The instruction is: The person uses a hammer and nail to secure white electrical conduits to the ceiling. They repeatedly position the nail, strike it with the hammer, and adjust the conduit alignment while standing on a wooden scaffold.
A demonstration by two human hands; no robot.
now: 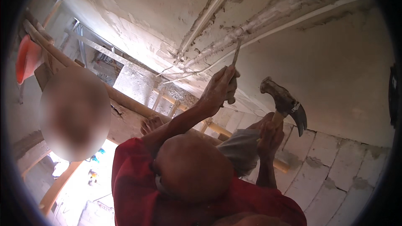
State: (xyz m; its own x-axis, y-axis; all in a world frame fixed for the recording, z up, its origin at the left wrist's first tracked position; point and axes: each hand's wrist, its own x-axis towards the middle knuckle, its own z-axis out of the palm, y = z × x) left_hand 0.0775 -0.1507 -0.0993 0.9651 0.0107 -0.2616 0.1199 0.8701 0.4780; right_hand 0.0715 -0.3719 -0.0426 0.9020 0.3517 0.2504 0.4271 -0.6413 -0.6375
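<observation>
Above my right hand (271, 137), the hammer (283, 101) has a dull, worn metal head and pale, wood-like handle (277, 119); beyond my left hand (217, 88)'s dull metal chisel (237, 54), matt plaster wall (314, 62) turns rough.

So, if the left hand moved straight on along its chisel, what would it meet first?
The left hand, chisel leading, would probably meet the rough strip on the plastered wall; whether they touch now is unclear.
</observation>
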